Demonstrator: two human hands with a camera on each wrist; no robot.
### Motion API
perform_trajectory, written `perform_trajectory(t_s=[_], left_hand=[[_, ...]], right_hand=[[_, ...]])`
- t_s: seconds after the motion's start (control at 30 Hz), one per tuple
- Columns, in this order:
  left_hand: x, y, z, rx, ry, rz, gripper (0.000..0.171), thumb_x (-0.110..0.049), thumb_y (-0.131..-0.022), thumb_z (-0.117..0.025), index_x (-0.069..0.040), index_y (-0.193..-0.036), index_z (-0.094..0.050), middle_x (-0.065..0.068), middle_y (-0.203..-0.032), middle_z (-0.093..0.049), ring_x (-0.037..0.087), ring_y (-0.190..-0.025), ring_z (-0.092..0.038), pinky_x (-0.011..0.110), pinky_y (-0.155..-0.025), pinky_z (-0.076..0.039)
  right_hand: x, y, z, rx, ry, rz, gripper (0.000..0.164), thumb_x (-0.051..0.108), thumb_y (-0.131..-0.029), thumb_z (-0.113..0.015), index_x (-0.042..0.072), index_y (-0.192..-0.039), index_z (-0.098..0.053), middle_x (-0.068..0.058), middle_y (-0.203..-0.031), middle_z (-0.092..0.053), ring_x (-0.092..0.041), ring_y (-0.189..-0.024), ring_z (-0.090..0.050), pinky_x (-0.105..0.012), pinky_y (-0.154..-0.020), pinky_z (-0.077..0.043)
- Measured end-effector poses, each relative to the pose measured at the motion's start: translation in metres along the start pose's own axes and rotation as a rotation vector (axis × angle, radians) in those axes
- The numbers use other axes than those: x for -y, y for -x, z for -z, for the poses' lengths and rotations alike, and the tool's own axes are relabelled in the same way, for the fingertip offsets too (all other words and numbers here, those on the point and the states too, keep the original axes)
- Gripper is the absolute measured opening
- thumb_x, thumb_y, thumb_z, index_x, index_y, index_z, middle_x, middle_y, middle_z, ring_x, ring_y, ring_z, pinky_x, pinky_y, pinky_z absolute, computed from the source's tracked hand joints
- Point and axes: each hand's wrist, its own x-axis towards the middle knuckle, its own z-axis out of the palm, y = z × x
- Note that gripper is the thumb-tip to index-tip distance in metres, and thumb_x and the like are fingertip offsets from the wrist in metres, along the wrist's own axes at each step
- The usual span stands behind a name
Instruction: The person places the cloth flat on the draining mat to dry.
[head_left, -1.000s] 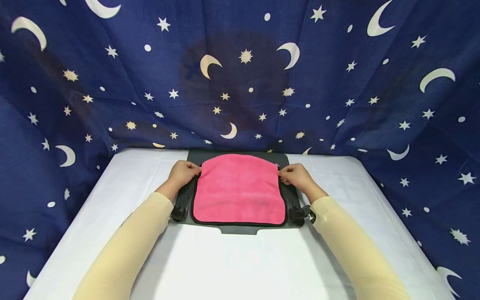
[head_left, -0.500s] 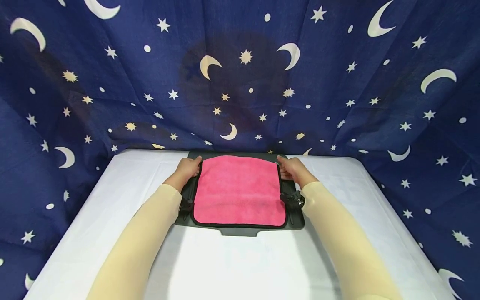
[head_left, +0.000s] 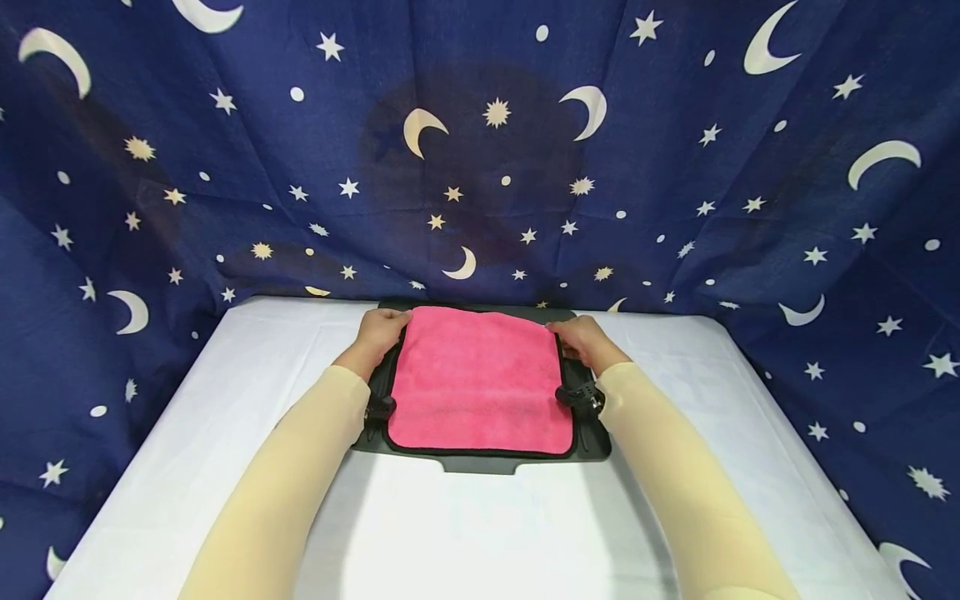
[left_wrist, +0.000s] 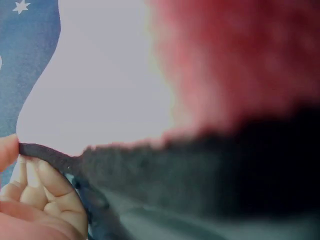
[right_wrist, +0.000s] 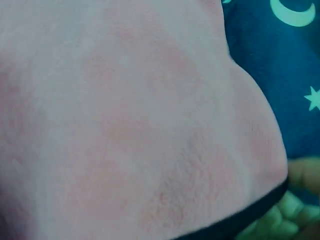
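A pink cloth (head_left: pixel 480 383) with black edging lies over a dark grey board (head_left: pixel 478 463) in the head view. At its far left corner my left hand (head_left: pixel 379 330) pinches the edge. In the left wrist view the thumb sits above the black trim (left_wrist: pixel 47 152) and curled fingers (left_wrist: pixel 57 187) lie below it. My right hand (head_left: pixel 583 337) grips the far right corner. The right wrist view has that thumb (right_wrist: pixel 304 172) on the corner, with the other fingers (right_wrist: pixel 275 222) folded underneath. Between the hands, the far edge of the cloth is raised and slightly wavy.
The board rests on a white-covered table (head_left: pixel 465 533), close to its back edge. Behind hangs a dark blue curtain (head_left: pixel 300 142) with moons and stars. Black wrist cameras on straps, such as the right one (head_left: pixel 581 397), overlap the board's sides.
My left hand has moved slightly right and taken the far left corner, lifting it. My right hand has shifted up and inward and regripped its corner; the far edge's curve has changed.
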Motion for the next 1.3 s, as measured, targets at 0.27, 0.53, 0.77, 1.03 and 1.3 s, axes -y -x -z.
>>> perform_trajectory(t_s=[0.27, 0.53, 0.77, 1.03, 1.3], left_hand=[[0.0, -0.005, 0.007, -0.011, 0.055, -0.069, 0.029, -0.032, -0.089, -0.06, -0.012, -0.109, -0.067, 0.009, -0.11, -0.061, 0.022, -0.097, -0.054, 0.033, -0.081, -0.044], [-0.001, -0.009, 0.005, -0.064, 0.072, -0.108, 0.028, -0.029, -0.088, -0.064, -0.008, -0.104, -0.069, 0.009, -0.105, -0.063, 0.021, -0.098, -0.055, 0.033, -0.082, -0.045], [-0.007, -0.012, -0.001, -0.138, -0.008, -0.11, 0.024, -0.027, -0.088, -0.063, -0.007, -0.1, -0.071, 0.009, -0.102, -0.066, 0.021, -0.095, -0.057, 0.032, -0.079, -0.047], [-0.002, -0.009, 0.003, -0.101, -0.21, -0.083, 0.023, -0.022, -0.089, -0.062, -0.007, -0.104, -0.069, 0.011, -0.105, -0.066, 0.025, -0.101, -0.057, 0.035, -0.086, -0.045], [-0.003, -0.005, 0.004, -0.114, -0.394, -0.086, 0.021, -0.024, -0.087, -0.063, -0.006, -0.096, -0.07, 0.011, -0.103, -0.066, 0.03, -0.101, -0.057, 0.039, -0.088, -0.043]], right_hand=[[-0.002, -0.006, 0.012, 0.011, -0.067, 0.207, 0.029, 0.018, -0.089, -0.06, -0.004, -0.108, -0.057, -0.001, -0.077, -0.053, -0.008, -0.064, -0.052, -0.021, -0.062, -0.051], [-0.002, -0.011, 0.011, 0.008, -0.085, 0.213, 0.028, 0.018, -0.091, -0.058, -0.005, -0.108, -0.054, -0.004, -0.081, -0.051, -0.009, -0.065, -0.051, -0.025, -0.067, -0.053], [-0.008, -0.015, 0.008, -0.068, -0.077, 0.194, 0.029, 0.017, -0.092, -0.057, -0.007, -0.108, -0.056, -0.004, -0.081, -0.051, -0.008, -0.063, -0.05, -0.019, -0.061, -0.05], [-0.014, -0.019, 0.0, -0.126, -0.006, 0.196, 0.028, 0.016, -0.089, -0.06, -0.007, -0.105, -0.06, -0.004, -0.078, -0.053, -0.007, -0.06, -0.051, -0.017, -0.056, -0.048], [-0.015, -0.017, 0.0, -0.147, 0.157, 0.207, 0.028, 0.021, -0.089, -0.061, -0.003, -0.102, -0.063, -0.007, -0.089, -0.059, -0.01, -0.066, -0.055, -0.021, -0.062, -0.05]])
